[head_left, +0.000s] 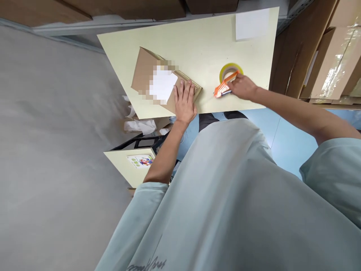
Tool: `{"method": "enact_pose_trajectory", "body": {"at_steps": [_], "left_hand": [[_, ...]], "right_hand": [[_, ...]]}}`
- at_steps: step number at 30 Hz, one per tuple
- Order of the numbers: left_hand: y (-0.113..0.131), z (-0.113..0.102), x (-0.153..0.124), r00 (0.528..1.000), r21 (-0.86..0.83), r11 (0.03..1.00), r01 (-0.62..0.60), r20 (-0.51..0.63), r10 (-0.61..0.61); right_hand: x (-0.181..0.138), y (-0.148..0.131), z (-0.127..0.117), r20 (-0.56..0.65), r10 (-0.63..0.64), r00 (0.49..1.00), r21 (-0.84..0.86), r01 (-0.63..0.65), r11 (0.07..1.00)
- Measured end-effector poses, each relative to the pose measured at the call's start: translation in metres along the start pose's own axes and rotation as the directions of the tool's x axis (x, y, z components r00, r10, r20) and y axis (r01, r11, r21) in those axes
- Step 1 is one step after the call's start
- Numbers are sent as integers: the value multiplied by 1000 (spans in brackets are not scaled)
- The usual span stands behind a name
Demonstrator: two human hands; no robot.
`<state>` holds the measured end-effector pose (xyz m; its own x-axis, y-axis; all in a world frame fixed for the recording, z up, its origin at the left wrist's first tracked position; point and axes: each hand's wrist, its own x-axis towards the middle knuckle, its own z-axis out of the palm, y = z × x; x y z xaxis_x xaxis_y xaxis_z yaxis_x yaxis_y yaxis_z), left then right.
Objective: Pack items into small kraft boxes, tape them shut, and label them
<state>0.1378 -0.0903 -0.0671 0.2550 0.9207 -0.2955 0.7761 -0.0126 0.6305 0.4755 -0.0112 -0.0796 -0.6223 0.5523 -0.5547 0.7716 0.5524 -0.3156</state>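
A brown cardboard box (143, 69) with a white label (162, 84) on top lies on the pale yellow table (197, 41). My left hand (184, 99) rests flat on the box's right end, fingers stretched out. To the right of the box, my right hand (244, 86) is closed around an orange tape dispenser (221, 89). A roll of clear tape with a yellow rim (222, 71) sits in the dispenser. The dispenser is just over the tabletop; whether it touches the table I cannot tell.
A white sheet of paper (252, 24) lies at the table's far right corner. Large cartons (329, 64) stand at the right, and others sit on a shelf behind. A lower table (124, 160) with a colourful printed card (141, 161) is at the left, near a grey wall (56, 150).
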Motion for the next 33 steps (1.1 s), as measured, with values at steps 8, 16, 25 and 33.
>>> {"method": "enact_pose_trajectory", "body": {"at_steps": [8, 16, 25, 33], "left_hand": [[4, 4, 0, 1000, -8, 1000, 6, 21, -6], [0, 11, 4, 997, -143, 990, -11, -78, -1], [20, -18, -2, 991, -97, 987, -131, -6, 131], [70, -159, 86, 829, 10, 914, -405, -417, 372]], "right_hand": [[54, 19, -50, -149, 8, 989, -120, -26, 992], [68, -42, -96, -6, -30, 1000, -201, 28, 979], [72, -69, -179, -103, 250, 963, -197, -266, 944], [50, -120, -303, -436, 364, 823, 229, -290, 929]]}}
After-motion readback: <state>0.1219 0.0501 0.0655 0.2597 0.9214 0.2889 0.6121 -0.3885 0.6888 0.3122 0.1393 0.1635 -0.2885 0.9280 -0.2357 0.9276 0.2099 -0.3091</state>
